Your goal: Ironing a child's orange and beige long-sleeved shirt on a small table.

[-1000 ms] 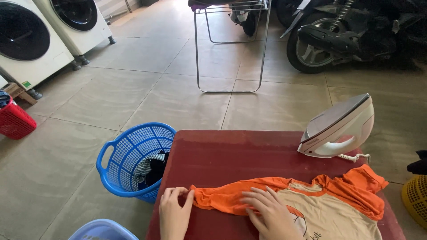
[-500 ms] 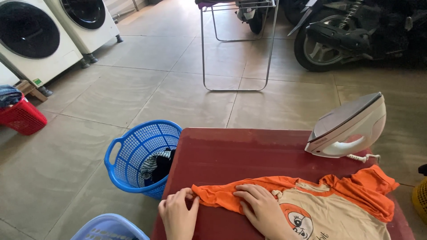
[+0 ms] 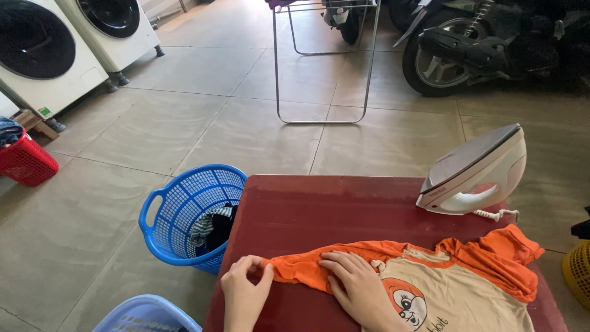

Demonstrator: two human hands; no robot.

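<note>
An orange and beige t-shirt (image 3: 467,283) with a cartoon print lies on the dark red ironing table (image 3: 344,206). My left hand (image 3: 244,289) pinches the end of the shirt's orange sleeve at the table's near left. My right hand (image 3: 359,289) lies flat, fingers spread, on the sleeve and shoulder just right of that. A white iron (image 3: 476,175) stands on its heel at the table's far right, clear of both hands.
A blue laundry basket (image 3: 184,215) with dark clothes stands on the tiled floor left of the table; a pale blue basket (image 3: 144,315) sits nearer me. Washing machines (image 3: 67,46) and a red basket (image 3: 24,161) are far left, a metal rack (image 3: 322,61) and a scooter (image 3: 491,43) behind.
The view has shifted closer and slightly right. My left hand has closed on the sleeve tip and my right hand has slid along the sleeve, flattening it.
</note>
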